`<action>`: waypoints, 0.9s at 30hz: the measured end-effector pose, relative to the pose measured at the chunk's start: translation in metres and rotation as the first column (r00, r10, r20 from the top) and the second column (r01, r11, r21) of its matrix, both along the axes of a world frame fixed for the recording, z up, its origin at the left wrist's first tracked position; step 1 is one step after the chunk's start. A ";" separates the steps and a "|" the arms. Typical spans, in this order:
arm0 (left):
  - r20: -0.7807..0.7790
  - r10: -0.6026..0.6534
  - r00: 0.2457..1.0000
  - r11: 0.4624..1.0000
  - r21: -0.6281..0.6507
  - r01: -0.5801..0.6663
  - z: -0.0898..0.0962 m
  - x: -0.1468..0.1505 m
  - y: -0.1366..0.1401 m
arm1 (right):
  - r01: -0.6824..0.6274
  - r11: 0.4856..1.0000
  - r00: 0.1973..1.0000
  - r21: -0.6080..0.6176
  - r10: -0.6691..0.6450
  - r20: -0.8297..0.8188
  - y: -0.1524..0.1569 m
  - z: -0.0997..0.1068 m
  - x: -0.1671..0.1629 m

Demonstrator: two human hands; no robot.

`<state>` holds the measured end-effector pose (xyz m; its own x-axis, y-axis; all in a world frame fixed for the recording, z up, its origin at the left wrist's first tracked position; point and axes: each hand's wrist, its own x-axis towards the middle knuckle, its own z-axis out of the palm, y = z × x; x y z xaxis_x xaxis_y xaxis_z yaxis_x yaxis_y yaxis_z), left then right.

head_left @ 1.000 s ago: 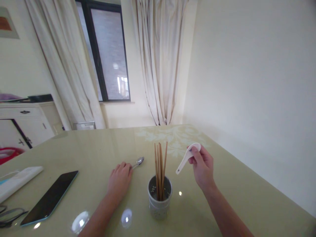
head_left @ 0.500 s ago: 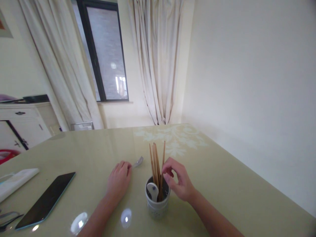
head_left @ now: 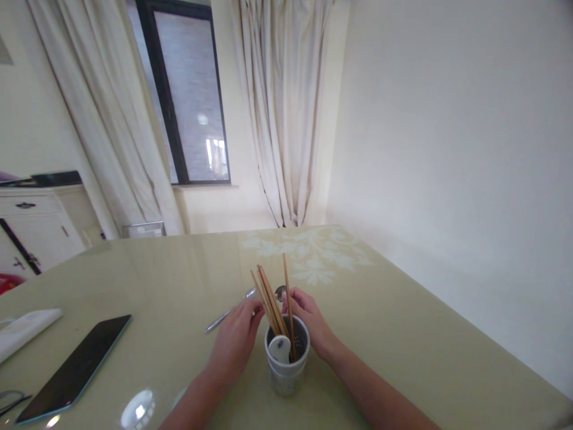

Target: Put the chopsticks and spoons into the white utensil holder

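A white ceramic cup [head_left: 289,376] stands in front of me, holding several wooden chopsticks [head_left: 266,292] and a white ceramic spoon [head_left: 280,349] with a blue mark. My left hand [head_left: 237,331] is at the cup's left, its fingers closed around the leaning bunch of chopsticks, fingertips partly hidden. On the right, my right hand [head_left: 311,319] pinches near the round end of a metal spoon [head_left: 280,292] behind the cup; the rest of this spoon is hidden. One chopstick [head_left: 287,286] stands apart, close to the right fingers. A metal fork [head_left: 218,321] lies on the table beyond my left hand.
On the left of the glossy table [head_left: 403,358] lie a dark tablet [head_left: 76,367], a white object [head_left: 27,331] and dark glasses-like frames [head_left: 12,401]. A white wall [head_left: 447,149] runs along the table's right side; curtains [head_left: 286,119] hang behind.
My left hand has left the fork and moved right to the chopsticks, which now lean further left. My right hand has shifted left behind the cup, where a metal spoon's end now shows.
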<state>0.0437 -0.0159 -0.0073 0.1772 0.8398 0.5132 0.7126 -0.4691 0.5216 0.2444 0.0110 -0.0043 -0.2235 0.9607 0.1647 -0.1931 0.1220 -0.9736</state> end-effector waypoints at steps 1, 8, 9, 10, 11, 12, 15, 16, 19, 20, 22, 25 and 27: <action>0.015 -0.029 0.999 1.000 0.005 0.029 0.000 0.001 -0.001 | -0.023 1.000 1.000 -0.015 0.023 -0.019 0.000 0.000 -0.001; 0.134 -0.070 0.989 0.996 0.069 0.061 0.003 0.003 -0.002 | 0.312 0.941 0.949 0.131 -0.315 -0.001 0.011 0.012 0.016; 0.180 -0.057 0.982 0.997 0.060 0.047 0.007 0.003 -0.003 | 0.397 0.906 0.918 0.144 -0.395 -0.046 0.015 0.017 0.025; 0.227 -0.052 0.973 0.998 0.029 0.047 0.010 0.003 -0.004 | 0.478 0.865 0.878 0.150 -0.466 -0.109 0.019 0.022 0.036; 0.273 -0.057 0.960 0.998 -0.019 0.064 0.014 0.003 -0.006 | 0.548 0.823 0.833 0.148 -0.521 -0.189 0.022 0.027 0.047; 0.318 -0.068 0.945 0.993 -0.074 0.097 0.018 0.003 -0.007 | 0.609 0.782 0.779 0.130 -0.560 -0.284 0.025 0.032 0.058; 0.441 -0.116 0.890 0.957 -0.191 0.219 0.025 0.004 -0.013 | 0.655 0.755 0.662 0.016 -0.564 -0.495 0.029 0.045 0.086; 0.473 -0.124 0.872 0.946 -0.209 0.248 0.026 0.006 -0.015 | 0.639 0.769 0.645 -0.017 -0.547 -0.533 0.029 0.049 0.091; 0.543 -0.116 0.832 0.922 -0.252 0.293 0.025 0.009 -0.018 | 0.549 0.834 0.658 -0.047 -0.467 -0.591 0.022 0.055 0.091; 0.560 -0.113 0.821 0.915 -0.264 0.306 0.025 0.010 -0.018 | 0.518 0.855 0.676 -0.038 -0.436 -0.594 0.018 0.057 0.087; 0.591 -0.106 0.800 0.902 -0.282 0.328 0.024 0.010 -0.018 | 0.457 0.889 0.723 -0.011 -0.379 -0.577 0.011 0.059 0.076; 0.614 -0.103 0.783 0.889 -0.296 0.349 0.023 0.009 -0.016 | 0.390 0.921 0.781 0.004 -0.329 -0.531 0.001 0.062 0.062; 0.625 -0.108 0.773 0.882 -0.298 0.364 0.021 0.009 -0.016 | 0.364 0.931 0.807 0.008 -0.311 -0.502 -0.003 0.063 0.056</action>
<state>0.0524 -0.0314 0.0135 0.1765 0.9570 0.2304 0.1089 -0.2516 0.9617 0.3001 0.0081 0.0585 0.2456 0.9333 0.2620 -0.5644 0.3574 -0.7441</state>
